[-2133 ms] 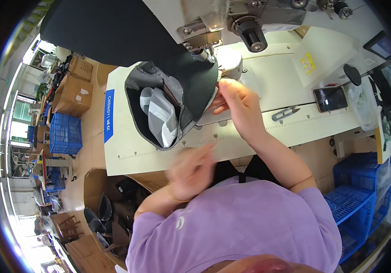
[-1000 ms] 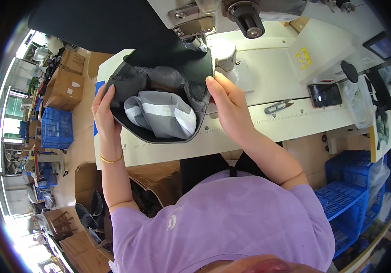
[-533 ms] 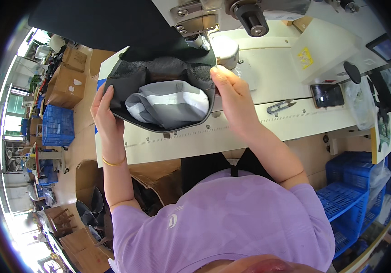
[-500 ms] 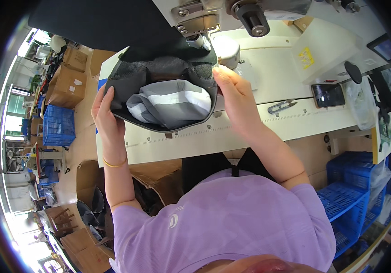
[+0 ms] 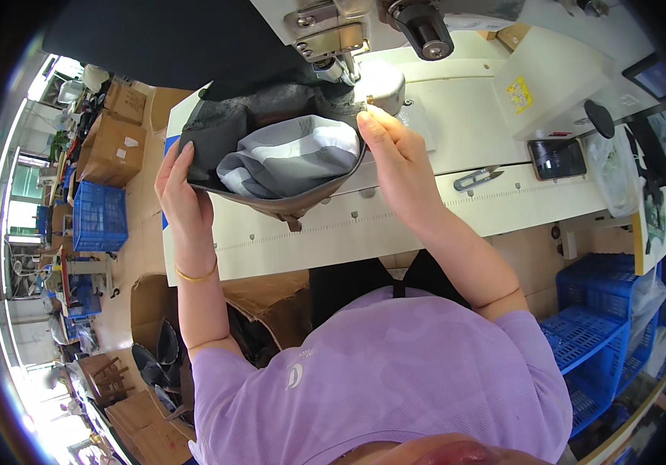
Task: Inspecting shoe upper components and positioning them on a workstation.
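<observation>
Under the sewing machine head (image 5: 325,39) lies a dark bag-like sewn piece (image 5: 216,147), its opening toward me. Grey cloth with a white band (image 5: 290,155) bulges out of that opening. My left hand (image 5: 182,182) grips the piece's left edge, fingers on the outer side and thumb at the rim. At the right edge, close to the needle and presser foot (image 5: 340,71), my right hand (image 5: 395,155) pinches the rim between thumb and fingers. The piece's far end is hidden under the machine. A brown flap (image 5: 286,209) hangs below its near rim.
On the white machine table (image 5: 441,209) lie thread snips (image 5: 478,178) and a phone (image 5: 557,160), right of my hand. Blue plastic crates (image 5: 592,325) stand at the lower right. An open carton (image 5: 151,302) with dark pieces sits on the floor at left, below the table edge.
The near rim of the piece has tipped up, and its brown underside and flap now show. My right hand has shifted slightly left; the left hand stays nearly in place.
</observation>
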Tool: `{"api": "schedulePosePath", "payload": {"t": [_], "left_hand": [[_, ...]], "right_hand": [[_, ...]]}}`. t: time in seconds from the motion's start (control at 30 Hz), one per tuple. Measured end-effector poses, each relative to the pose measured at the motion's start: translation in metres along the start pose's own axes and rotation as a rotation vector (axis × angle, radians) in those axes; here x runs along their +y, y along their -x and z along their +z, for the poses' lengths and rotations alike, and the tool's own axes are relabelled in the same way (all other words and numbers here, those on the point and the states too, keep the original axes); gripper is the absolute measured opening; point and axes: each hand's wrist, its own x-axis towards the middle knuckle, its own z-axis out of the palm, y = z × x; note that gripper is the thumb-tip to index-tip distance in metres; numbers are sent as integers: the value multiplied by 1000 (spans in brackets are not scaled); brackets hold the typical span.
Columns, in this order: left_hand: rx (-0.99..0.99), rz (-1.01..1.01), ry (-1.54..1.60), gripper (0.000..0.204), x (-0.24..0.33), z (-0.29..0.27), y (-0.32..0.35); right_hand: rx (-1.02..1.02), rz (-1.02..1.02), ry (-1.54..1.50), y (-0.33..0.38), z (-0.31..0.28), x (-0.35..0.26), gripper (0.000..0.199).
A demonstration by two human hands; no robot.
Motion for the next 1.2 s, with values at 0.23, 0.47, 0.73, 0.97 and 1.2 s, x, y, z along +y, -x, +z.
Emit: {"api": "schedulePosePath", "payload": {"t": [0.23, 0.47, 0.73, 0.97, 1.2], "left_hand": [[-19, 23, 16, 25, 0, 0, -6], [-38, 12, -24, 27, -2, 3, -12], [-89, 346, -769, 37, 20, -84, -187], [321, 771, -983, 70, 64, -104, -171], [758, 67, -1634, 68, -72, -387, 117]], "right_hand": [[0, 24, -18, 3, 1, -4, 26], [-2, 19, -31, 9, 0, 0, 28], [-255, 146, -190, 29, 12, -7, 28], [-283, 185, -72, 47, 29, 14, 23], [-383, 249, 39, 58, 36, 35, 23]]}}
